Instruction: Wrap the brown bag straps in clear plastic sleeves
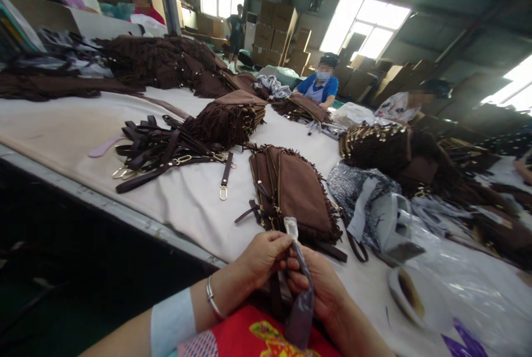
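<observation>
My left hand pinches the upper part of a dark strap in a clear plastic sleeve. Curled around the same sleeve just below is my right hand. The sleeve's pale end sticks up above my fingers, and its wider dark end hangs down over my red apron. Right beyond my hands lies a stack of brown fringed bags with gold zippers. To its left rests a single short strap with a gold clasp, beside a pile of dark wrist straps.
More fringed bags are heaped farther back. On the right stand a white tape dispenser and a roll of tape, among clear plastic. The table's edge runs along the left. Across the table sits a co-worker in blue.
</observation>
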Demonstrator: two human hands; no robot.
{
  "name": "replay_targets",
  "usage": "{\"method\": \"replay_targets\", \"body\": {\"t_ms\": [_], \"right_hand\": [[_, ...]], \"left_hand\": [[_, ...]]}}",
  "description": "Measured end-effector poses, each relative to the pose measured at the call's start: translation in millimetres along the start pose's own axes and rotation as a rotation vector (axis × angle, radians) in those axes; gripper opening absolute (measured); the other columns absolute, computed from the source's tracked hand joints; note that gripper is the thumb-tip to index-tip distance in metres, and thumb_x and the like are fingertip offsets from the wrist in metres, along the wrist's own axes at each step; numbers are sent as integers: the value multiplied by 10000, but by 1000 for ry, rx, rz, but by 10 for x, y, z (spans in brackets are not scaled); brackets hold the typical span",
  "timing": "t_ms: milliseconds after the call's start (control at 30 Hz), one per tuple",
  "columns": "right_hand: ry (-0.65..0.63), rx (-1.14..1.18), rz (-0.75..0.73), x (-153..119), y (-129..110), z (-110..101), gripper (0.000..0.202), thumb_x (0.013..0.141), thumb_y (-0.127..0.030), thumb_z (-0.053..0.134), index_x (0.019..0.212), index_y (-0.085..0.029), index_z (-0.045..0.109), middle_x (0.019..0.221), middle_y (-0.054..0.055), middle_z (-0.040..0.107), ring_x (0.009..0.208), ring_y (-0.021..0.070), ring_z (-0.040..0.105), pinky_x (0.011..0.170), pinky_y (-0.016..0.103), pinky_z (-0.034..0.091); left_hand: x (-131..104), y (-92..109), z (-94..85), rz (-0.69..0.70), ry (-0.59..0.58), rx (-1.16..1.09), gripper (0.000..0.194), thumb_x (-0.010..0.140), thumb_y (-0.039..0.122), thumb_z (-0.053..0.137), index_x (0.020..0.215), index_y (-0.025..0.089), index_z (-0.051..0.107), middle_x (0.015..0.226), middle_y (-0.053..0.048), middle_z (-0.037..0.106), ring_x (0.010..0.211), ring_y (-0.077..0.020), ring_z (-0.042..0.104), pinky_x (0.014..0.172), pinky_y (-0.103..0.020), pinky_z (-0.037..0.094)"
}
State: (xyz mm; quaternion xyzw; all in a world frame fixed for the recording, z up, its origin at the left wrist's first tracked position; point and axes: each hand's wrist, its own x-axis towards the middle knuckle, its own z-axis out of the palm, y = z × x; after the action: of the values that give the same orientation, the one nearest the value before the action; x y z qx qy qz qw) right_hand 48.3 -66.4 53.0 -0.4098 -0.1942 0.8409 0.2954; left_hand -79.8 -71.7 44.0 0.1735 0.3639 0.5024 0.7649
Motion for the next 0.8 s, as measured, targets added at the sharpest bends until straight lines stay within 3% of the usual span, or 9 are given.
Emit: {"method": "replay_targets", "body": {"t_ms": [133,267,400,533,633,800], "right_hand": [[-16,-7,22,10,12,-29,172,825,-289,647,797,-163,534,547,-76,478,316,-11,274,316,113,184],[-3,-4,20,28,35,-52,202,834,-325,641,782,-167,527,558,-68,491,318,-6,296,315,115,202],[28,-2,16,-5,38,-26,186,829,-316,640,804,-157,547,564,-59,503,318,-3,317,313,114,201],[24,-16,-21,-64,-8,1,229,818,-354,664,844,-145,574,581,-53,514,347,5,352,326,116,227],[41,-84,-122,-96,-57,10,277,771,-373,723,793,-147,564,564,-63,499,357,11,352,334,128,250],[100,-207,-184,-122,-78,46,369,700,-435,777,741,-159,534,537,-78,475,352,16,330,337,149,240]], "left_hand": [[-10,51,12,2,31,54,477,681,582,722,664,135,555,511,60,450,419,-44,385,428,-188,307],[51,1,10,33,56,141,433,667,529,749,702,134,575,589,13,551,469,-75,475,455,-203,351],[93,-40,6,70,91,157,353,676,445,744,664,140,567,542,27,525,435,-64,421,425,-202,295],[66,27,-15,10,62,94,334,679,430,739,669,144,567,545,36,514,442,-64,434,442,-198,316],[55,122,-40,-96,46,77,375,720,495,704,767,133,619,637,2,586,497,-82,517,479,-198,377],[130,209,-35,-123,-87,36,374,754,490,692,821,124,651,730,-43,651,608,-137,617,601,-261,499]]}}
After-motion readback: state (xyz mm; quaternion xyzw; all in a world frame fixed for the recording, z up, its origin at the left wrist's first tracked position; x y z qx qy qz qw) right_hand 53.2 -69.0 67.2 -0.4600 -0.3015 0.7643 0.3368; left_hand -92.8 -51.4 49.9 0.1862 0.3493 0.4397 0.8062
